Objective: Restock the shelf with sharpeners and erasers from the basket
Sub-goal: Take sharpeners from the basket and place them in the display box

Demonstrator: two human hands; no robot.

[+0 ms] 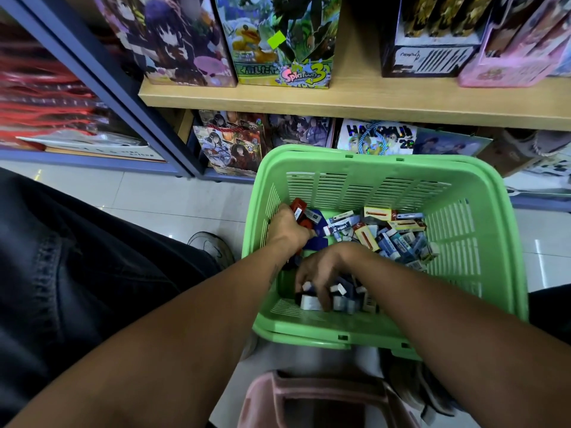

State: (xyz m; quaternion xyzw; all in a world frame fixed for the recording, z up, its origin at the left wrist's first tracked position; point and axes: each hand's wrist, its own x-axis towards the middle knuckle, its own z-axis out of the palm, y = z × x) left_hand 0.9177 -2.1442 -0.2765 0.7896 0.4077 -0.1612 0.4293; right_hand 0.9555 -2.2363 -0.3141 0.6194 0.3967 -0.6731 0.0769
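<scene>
The wooden shelf [309, 101] runs across the top, loaded with printed boxes, a Splatoon 3 box [284, 41] among them, and more printed bags and packs stand in the bay underneath. Below it, the green basket [482, 242] fills the middle of the view, sitting just in front of the shelf, above the tiled floor [173, 196]; what carries it is hidden. A pink stool [309, 400] shows at the bottom edge, and a shoe [213, 247] rests on the tiles left of the basket.

Both bare arms reach into the basket. Inside lies a loose heap of small boxed erasers and sharpeners [389, 236], white, blue, red and yellow, piled mostly toward the far right corner.

The left hand [287, 227] is up at the basket's far left wall, fingers curled around a red and white pack [299, 210] that sticks up past the knuckles. The right hand [321, 270] is down at the near side, fingers bent and spread over a cluster of white and dark blue erasers [340, 296], fingertips pressing down among them; whether it has actually closed on one, I cannot tell.
</scene>
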